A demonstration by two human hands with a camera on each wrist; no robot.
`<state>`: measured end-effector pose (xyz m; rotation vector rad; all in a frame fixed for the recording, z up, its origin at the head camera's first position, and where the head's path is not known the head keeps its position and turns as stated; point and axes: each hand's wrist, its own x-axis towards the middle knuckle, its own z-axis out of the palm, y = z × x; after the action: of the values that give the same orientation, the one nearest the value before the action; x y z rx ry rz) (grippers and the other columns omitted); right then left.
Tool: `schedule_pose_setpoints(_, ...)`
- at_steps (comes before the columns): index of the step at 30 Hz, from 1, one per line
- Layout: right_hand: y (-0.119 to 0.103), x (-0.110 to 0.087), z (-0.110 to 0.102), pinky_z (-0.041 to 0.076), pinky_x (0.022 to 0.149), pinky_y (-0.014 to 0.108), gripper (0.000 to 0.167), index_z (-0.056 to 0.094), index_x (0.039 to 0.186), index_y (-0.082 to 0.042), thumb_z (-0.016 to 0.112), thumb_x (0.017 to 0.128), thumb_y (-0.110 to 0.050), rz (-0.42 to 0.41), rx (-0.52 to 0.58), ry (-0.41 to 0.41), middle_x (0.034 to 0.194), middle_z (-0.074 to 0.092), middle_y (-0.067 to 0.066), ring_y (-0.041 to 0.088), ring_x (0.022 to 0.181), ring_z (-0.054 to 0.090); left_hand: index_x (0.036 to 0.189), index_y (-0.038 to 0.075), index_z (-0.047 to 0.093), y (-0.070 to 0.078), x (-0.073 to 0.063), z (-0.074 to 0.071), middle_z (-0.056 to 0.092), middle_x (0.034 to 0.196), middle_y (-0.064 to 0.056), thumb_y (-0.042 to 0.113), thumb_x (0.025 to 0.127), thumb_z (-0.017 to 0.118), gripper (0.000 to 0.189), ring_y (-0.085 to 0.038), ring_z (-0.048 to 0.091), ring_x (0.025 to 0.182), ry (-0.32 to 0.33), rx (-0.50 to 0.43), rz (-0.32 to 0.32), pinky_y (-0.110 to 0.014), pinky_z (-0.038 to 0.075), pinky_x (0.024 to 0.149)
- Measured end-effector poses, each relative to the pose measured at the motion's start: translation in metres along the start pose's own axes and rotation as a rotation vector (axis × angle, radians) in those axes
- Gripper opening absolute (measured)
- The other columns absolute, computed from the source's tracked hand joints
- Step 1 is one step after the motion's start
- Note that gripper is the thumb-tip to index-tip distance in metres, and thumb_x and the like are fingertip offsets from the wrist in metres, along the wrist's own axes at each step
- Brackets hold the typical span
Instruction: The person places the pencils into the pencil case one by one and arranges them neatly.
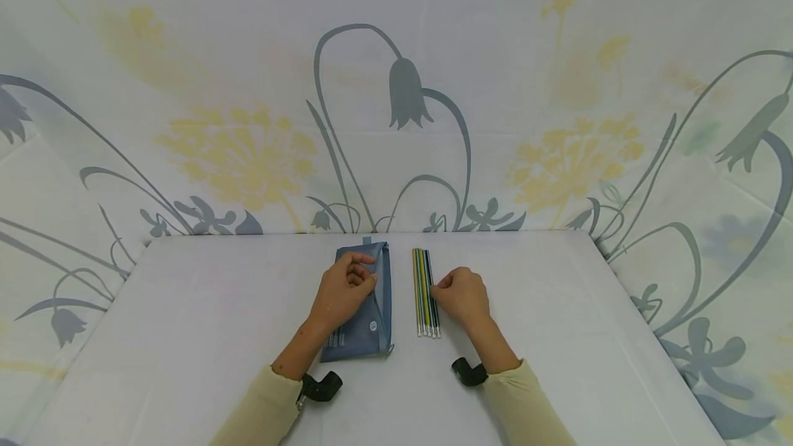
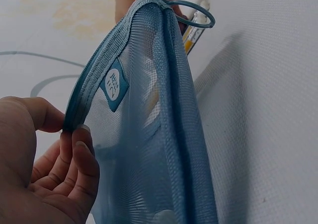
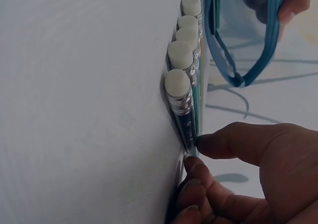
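Leftmost, the left hand [image 1: 343, 294] pinches the zip edge [image 2: 102, 60] of the blue pouch [image 1: 354, 341] between thumb and fingers, lifting it off the layer below; that seems meant to hold the mouth agape along the side facing the pencils [image 1: 423, 294]. The mesh looks limp, so without that pinch the edge would probably sag. Lengthwise on the white table [image 1: 545, 363], pouch and pencils lie near each other but apart, probably for a short reach. Next come the pencils, side by side with their erasers [image 3: 177, 83] toward the person, perhaps so that each can be picked out easily. At the row's right edge, the right hand [image 1: 464, 296] grasps the outermost pencil by its barrel, thumb opposite fingertips, likely because that side is free.
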<state>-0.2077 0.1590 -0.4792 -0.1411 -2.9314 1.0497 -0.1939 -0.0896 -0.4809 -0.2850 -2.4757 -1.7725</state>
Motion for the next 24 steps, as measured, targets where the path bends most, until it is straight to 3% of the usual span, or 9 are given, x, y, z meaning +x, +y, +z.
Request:
schedule_pose_setpoints(12, -0.0049, -0.0043, 0.0015, 0.048, 0.05, 0.035, 0.026, 0.072, 0.068, -0.006, 0.081, 0.085, -0.024, 0.036, -0.093, -0.025, 0.066, 0.069, 0.005, 0.022, 0.06, 0.064, 0.127, 0.004, 0.067, 0.0, 0.0003, 0.0004, 0.068, 0.094, -0.007, 0.006, 0.098, 0.072, 0.03, -0.017, 0.062, 0.08, -0.002, -0.009, -0.005, -0.026, 0.05, 0.073)
schedule_pose_setpoints(24, -0.0092, -0.0065, 0.0036, 0.044, 0.043, 0.033, 0.026, 0.067, 0.068, -0.006, 0.08, 0.081, -0.025, 0.033, -0.19, 0.018, 0.06, 0.064, 0.005, 0.02, 0.05, 0.06, 0.128, 0.002, 0.066, -0.0011, -0.0004, 0.0001, 0.067, 0.094, -0.008, 0.006, 0.099, 0.072, 0.03, -0.017, 0.062, 0.08, -0.01, -0.026, 0.005, -0.025, 0.05, 0.073)
